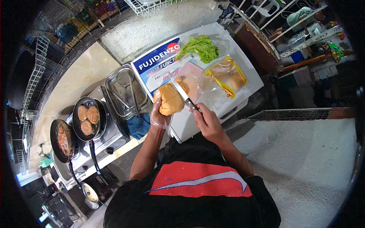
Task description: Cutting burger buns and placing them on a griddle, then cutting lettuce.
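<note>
My left hand (160, 115), in a clear plastic glove, holds a round burger bun (169, 99) above the near left edge of a white chest freezer. A knife (182, 92) with a dark riveted handle is gripped in my bare right hand (206, 118), its serrated-looking blade pointing up and away beside the bun. Behind the blade, partly hidden, another bread piece (182, 82) rests by a pink cutting board (191, 75). Green lettuce (201, 48) lies on clear plastic at the back. To the right is a yellow-printed bag of buns (227, 75).
On the stove at left, one frying pan (86, 119) holds several brown patties, and another (63, 141) holds browned food. A metal tray (125, 91) with strainers and a blue cloth (139, 125) adjoin the freezer (251, 82). A person (299, 20) is beyond the railing.
</note>
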Motion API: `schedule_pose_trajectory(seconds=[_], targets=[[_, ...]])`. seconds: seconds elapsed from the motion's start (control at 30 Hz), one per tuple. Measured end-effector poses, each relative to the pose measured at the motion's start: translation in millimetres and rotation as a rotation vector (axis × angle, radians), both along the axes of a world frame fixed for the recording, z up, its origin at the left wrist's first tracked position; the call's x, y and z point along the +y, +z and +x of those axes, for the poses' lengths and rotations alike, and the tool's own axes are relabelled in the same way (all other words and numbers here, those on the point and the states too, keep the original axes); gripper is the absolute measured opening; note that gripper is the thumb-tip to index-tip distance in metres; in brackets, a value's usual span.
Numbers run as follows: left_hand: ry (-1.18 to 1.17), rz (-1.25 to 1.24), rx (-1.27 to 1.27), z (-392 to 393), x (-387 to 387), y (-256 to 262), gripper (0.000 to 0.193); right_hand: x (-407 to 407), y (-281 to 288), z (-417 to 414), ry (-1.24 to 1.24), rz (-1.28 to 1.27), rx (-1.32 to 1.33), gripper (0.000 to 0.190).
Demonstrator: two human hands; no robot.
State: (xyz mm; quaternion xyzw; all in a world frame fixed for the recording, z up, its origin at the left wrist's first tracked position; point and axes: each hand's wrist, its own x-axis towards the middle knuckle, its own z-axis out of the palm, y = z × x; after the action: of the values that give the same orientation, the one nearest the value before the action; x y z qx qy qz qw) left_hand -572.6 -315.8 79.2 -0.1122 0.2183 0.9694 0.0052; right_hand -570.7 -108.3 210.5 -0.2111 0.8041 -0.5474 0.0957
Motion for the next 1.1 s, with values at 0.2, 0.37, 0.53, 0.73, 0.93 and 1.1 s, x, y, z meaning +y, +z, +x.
schedule_pose_trajectory(seconds=[0.2,0.37,0.53,0.73,0.93,1.1], targets=[[0.015,-0.034,-0.041,-4.9,5.3,4.8,0.062,3.7,-8.0,-1.1,-0.007,0.013,0.178,0.014],[0.041,-0.095,-0.003,-9.8,5.8,14.3,0.060,8.9,-11.3,1.0,-0.008,0.039,-0.040,0.015],[0.121,-0.178,-0.003,-17.0,2.2,28.5,0.059,11.4,-4.3,5.7,-0.028,0.062,-0.213,0.015],[0.087,-0.265,0.039,-26.8,-0.2,36.7,0.055,1.9,-6.0,-10.0,-0.036,-0.020,0.082,0.015],[0.139,-0.260,0.033,-30.8,-9.4,37.0,0.051,8.8,4.0,-7.7,0.012,0.044,-0.109,0.014],[0.083,-0.341,0.041,-27.6,-5.6,43.7,0.052,-1.2,4.0,-18.9,-0.008,0.046,-0.118,0.015]])
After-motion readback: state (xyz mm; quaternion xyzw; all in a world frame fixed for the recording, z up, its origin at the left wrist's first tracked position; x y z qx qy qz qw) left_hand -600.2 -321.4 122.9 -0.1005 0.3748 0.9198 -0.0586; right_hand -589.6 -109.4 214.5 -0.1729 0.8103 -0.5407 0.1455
